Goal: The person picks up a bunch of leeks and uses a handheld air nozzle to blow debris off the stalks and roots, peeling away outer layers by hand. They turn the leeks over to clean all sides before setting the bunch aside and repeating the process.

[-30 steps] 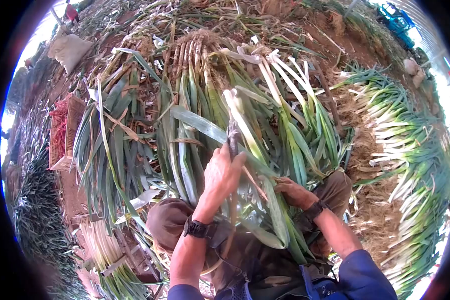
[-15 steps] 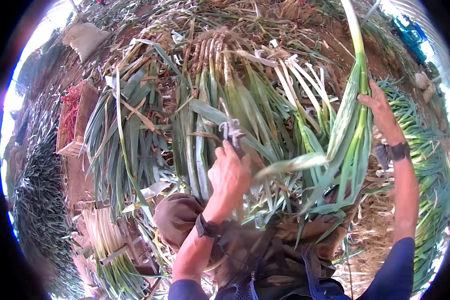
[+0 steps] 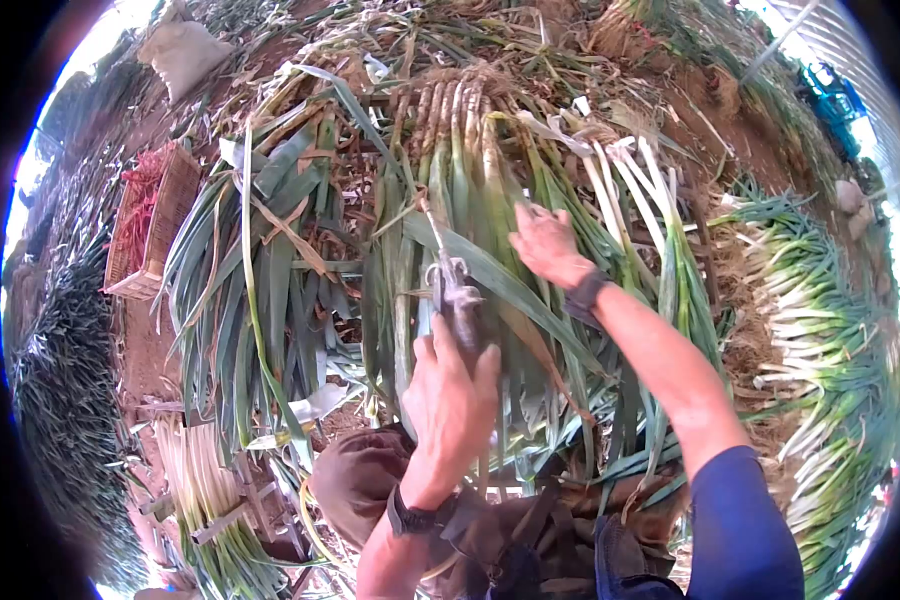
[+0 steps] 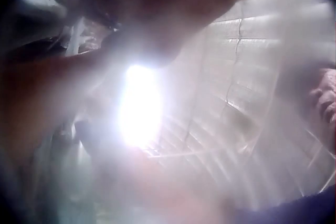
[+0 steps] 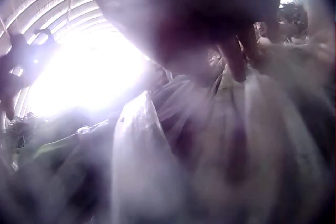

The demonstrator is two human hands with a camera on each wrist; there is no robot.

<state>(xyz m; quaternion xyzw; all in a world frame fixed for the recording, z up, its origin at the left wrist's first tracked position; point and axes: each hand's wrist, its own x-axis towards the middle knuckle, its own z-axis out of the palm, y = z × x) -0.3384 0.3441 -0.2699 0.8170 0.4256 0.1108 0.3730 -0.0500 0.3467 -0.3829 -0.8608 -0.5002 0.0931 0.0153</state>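
In the head view my left hand [image 3: 450,405] grips a metal air blow gun [image 3: 455,300], its thin nozzle pointing up and away over the pile. Unpeeled large green onions [image 3: 460,190] lie before me, brown roots at the far end and long leaves toward my lap. Over their stalks is my right hand [image 3: 548,245], fingers bent down among them; I cannot tell if it holds one. In the right wrist view its blurred fingers [image 5: 233,58] reach down to the leaves. Peeled green onions [image 3: 645,190] with white shafts lie right of that hand. Glare fills the left wrist view.
A crate [image 3: 165,220] with red ties stands at the left, above a bundle of white-stemmed onions [image 3: 200,470]. A long row of onions [image 3: 800,330] runs down the right side. A pale sack [image 3: 185,55] lies at the far left.
The right hand lifted a peeled green onion from my lap up to the right, let it go, and moved left to the unpeeled pile. The left hand keeps hold of the blow gun.
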